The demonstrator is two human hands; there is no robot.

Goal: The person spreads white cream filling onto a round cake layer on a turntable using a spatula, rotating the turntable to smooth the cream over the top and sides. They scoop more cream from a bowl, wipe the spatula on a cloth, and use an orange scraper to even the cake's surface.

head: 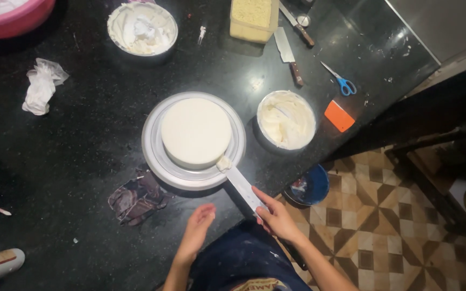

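The right hand (277, 218) closes its fingers around a flat white scraper (242, 185), whose creamy tip seems to touch the side of the white cake (195, 131) on the turntable (152, 153). The left hand (197, 229) hovers open over the black table (71, 161).

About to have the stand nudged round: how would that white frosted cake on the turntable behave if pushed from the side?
The frosted cake would probably smear rather than slide, since its coating looks soft and wet. The turntable beneath would likely spin first. The scraper blade in the right hand already carries frosting, so marks seem likely.
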